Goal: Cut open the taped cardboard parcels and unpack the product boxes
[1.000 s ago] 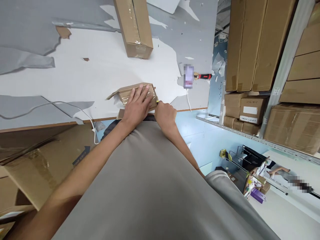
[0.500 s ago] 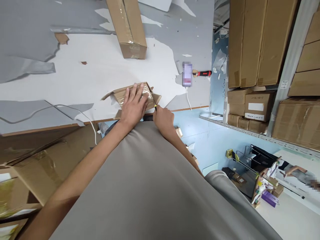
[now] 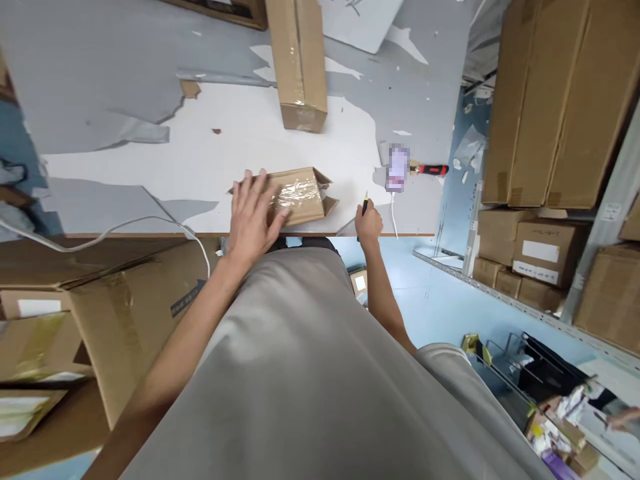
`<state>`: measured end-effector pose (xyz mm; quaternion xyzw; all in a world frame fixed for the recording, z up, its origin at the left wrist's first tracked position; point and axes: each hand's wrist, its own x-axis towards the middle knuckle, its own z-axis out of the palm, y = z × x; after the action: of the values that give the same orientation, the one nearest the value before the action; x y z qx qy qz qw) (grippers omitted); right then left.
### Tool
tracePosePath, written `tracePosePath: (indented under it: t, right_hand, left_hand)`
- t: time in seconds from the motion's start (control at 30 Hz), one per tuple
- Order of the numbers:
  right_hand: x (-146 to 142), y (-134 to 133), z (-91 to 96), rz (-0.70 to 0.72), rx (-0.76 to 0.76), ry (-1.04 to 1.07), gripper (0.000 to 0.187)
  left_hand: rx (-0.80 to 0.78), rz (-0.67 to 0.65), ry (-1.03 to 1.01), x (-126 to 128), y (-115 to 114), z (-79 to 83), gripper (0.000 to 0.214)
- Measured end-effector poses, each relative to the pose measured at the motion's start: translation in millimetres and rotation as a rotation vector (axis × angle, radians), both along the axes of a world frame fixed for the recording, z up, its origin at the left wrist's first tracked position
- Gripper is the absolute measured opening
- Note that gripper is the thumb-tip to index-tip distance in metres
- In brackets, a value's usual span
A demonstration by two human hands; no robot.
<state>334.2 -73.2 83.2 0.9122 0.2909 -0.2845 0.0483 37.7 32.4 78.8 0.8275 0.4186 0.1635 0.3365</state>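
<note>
A small cardboard box [image 3: 303, 197] lies near the front edge of the table, with shiny clear tape across its top. Its right-end flaps stick out, standing apart. My left hand [image 3: 254, 210] rests on the left part of the box, fingers spread and thumb toward the front, covering that end. To the right of the box, my right hand [image 3: 369, 221] is closed around a slim black-and-yellow knife [image 3: 365, 203], its thin tip pointing away from me. The knife is apart from the box.
A long taped carton [image 3: 303, 67] lies further back. On the right are a phone [image 3: 399, 167] with a white cable and a red-and-black handled tool [image 3: 433, 170]. Large cartons [image 3: 145, 320] stand below left; a shelf [image 3: 530, 313] with boxes stands right.
My right hand has drawn the knife away from the box to the right. The box's right-end flaps now stand apart, and my left hand has shifted toward its left end. The view has shifted.
</note>
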Motion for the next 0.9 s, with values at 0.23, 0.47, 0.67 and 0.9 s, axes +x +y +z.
tracePosePath:
  t: [0.23, 0.47, 0.67, 0.9]
  right_hand:
    - [21, 12, -18.0, 0.082, 0.100, -0.024, 0.069]
    - [-83, 44, 42.2, 0.409, 0.436, -0.142, 0.080]
    - [-109, 77, 37.5, 0.393, 0.278, -0.108, 0.090]
    - [-73, 72, -8.5, 0.310, 0.439, -0.149, 0.082]
  left_hand:
    - [-0.116, 0.504, 0.023, -81, -22, -25.8, 0.077]
    - [-0.819, 0.969, -0.105, -73, -18, -67.9, 0.049]
    - [-1.218, 1.089, -0.288, -50, 1, -88.7, 0.042]
    - [-1.402, 0.934, -0.550, -11, 23, -96.3, 0.044]
